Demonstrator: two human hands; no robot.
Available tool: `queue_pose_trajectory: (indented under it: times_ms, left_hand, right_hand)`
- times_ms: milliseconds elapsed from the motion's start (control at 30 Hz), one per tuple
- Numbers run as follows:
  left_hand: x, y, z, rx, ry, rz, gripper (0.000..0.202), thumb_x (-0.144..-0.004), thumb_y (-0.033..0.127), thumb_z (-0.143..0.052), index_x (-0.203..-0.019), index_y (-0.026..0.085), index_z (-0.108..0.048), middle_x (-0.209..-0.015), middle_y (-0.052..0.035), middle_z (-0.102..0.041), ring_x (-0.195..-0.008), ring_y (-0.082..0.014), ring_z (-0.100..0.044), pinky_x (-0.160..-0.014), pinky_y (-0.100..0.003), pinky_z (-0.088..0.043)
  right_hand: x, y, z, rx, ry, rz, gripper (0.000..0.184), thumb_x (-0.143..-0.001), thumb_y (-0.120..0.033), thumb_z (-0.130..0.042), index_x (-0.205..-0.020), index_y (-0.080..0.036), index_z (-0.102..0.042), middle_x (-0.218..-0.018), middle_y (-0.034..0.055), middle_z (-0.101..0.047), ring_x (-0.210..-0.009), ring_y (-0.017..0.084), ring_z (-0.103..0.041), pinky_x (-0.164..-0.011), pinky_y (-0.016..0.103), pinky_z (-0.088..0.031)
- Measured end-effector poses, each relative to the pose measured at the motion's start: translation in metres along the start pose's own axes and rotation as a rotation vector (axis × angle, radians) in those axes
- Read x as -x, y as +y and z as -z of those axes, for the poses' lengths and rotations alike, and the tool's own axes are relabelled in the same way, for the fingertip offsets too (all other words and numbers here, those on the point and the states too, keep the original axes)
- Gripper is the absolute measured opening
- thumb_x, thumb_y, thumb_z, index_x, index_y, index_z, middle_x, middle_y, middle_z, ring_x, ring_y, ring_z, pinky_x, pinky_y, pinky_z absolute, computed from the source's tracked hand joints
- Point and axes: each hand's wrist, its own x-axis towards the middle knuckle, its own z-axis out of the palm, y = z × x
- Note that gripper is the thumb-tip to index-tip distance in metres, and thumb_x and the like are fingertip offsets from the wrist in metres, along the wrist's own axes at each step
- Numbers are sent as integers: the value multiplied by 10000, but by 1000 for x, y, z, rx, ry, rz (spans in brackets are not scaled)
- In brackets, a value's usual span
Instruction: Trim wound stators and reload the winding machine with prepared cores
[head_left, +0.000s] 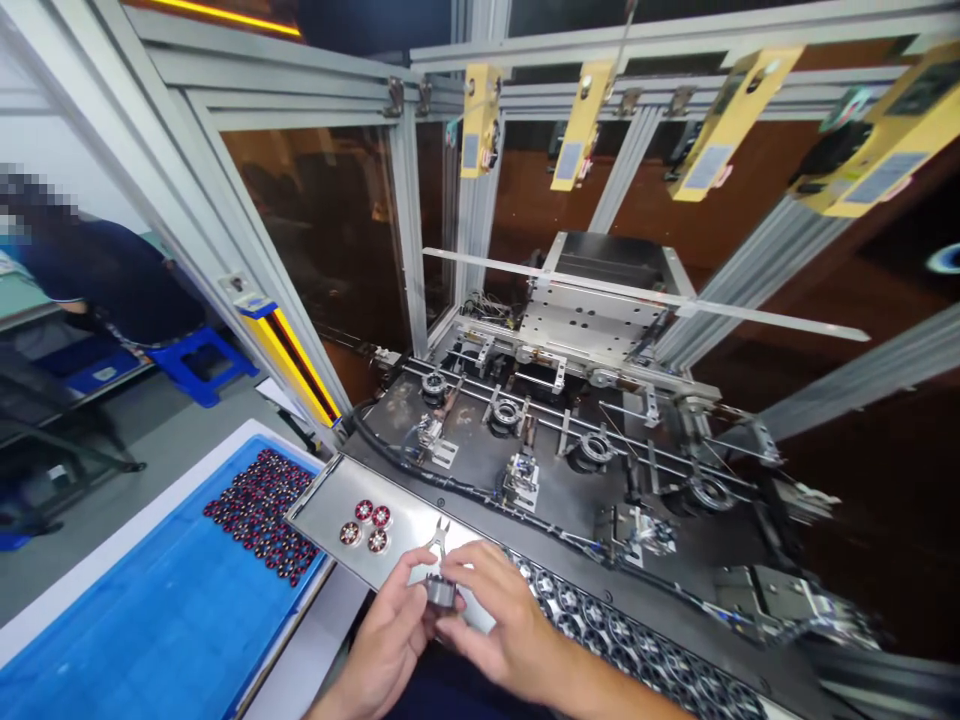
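Both my hands meet low in the middle of the view over a steel plate (330, 498). My left hand (390, 640) and my right hand (499, 615) pinch one small round grey metal part (441, 592) between their fingertips. Small metal cutters (438, 541) lie on the plate just beyond the part. Several small round red-wound parts (365, 525) rest on the plate to the left of my hands. The machine deck behind holds round fixtures (506, 412) in a row.
A blue tray (150, 630) at lower left carries many dark red-wound round parts (259, 510). A black tray of ring parts (622, 640) runs along the lower right. Another person in dark blue (105, 285) sits far left. Yellow units (480, 120) hang above the enclosure.
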Motion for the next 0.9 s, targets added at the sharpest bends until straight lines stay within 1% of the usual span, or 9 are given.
queue_pose_trajectory:
  times_ms: [100, 267, 367, 433, 567, 633, 733, 833, 900]
  left_hand:
    - [-1, 0, -2, 38, -23, -22, 288, -854, 479, -630, -1033, 259, -578, -830, -11, -688, -787, -145, -655, -736, -254, -469]
    - [-8, 1, -2, -6, -55, -77, 356, -797, 389, -733, -1074, 250, -558, -791, 9, -696, -693, -119, -637, -655, -226, -462]
    - [-10, 5, -2, -51, -85, -83, 338, -798, 403, -728, -1053, 243, -575, -771, 8, -722, -688, -131, -668, -664, -241, -482]
    - [-12, 6, -2, -82, -130, -68, 385, -754, 448, -754, -1025, 225, -597, -756, -14, -742, -665, -159, -697, -634, -258, -495]
    - [-14, 5, -2, -145, -233, -38, 452, -676, 504, -793, -984, 213, -636, -763, -44, -755, -653, -203, -730, -608, -286, -508]
    - [-16, 3, 1, -185, -273, -23, 447, -682, 531, -776, -984, 229, -645, -772, -39, -749, -661, -205, -732, -617, -297, -514]
    - [-23, -2, 11, -285, -318, -18, 503, -679, 609, -732, -1002, 236, -632, -807, -59, -738, -698, -224, -731, -627, -315, -523]
    - [-39, -9, 24, -521, -328, -84, 633, -746, 671, -614, -1201, 240, -527, -935, -118, -726, -766, -251, -725, -664, -350, -542]
    - [-53, -19, 31, -732, -325, -152, 506, -841, 554, -580, -1233, 242, -513, -999, -126, -705, -823, -241, -701, -730, -353, -536]
  right_hand:
    - [-1, -5, 4, 43, 34, -5, 140, -861, -156, -587, -995, -185, -616, -869, 81, -641, -790, 210, -562, -689, 353, -481]
    - [-3, -10, 14, 62, 72, -20, 174, -858, -184, -603, -1029, -181, -635, -914, 101, -658, -825, 226, -578, -720, 374, -497]
    - [-9, -10, 34, -115, -97, -116, 219, -886, -230, -592, -1086, -203, -677, -1202, 131, -620, -1158, 248, -543, -951, 396, -473]
    - [-16, -8, 49, -305, -252, -199, 208, -929, -257, -543, -994, -217, -737, -1152, 103, -676, -1318, 225, -438, -1041, 376, -414]
    - [-23, 4, 61, -586, -414, -222, 283, -932, -316, -559, -850, -155, -776, -788, 90, -760, -1321, 214, -454, -1116, 361, -325]
    - [-22, 9, 61, -640, -476, -182, 278, -927, -321, -568, -886, -134, -770, -893, 108, -765, -1333, 213, -451, -1134, 340, -292]
    - [-23, 12, 64, -698, -527, -130, 272, -921, -328, -575, -932, -116, -746, -1212, 132, -672, -1306, 214, -495, -1082, 291, -368]
    - [-42, 27, 84, -451, -532, -111, 237, -936, -307, -556, -875, -148, -722, -1346, 76, -590, -1257, 176, -547, -1038, 262, -432]
    - [-66, 54, 105, -177, -465, -158, 284, -974, -292, -485, -827, -169, -694, -1443, 39, -502, -1339, 178, -458, -1090, 317, -397]
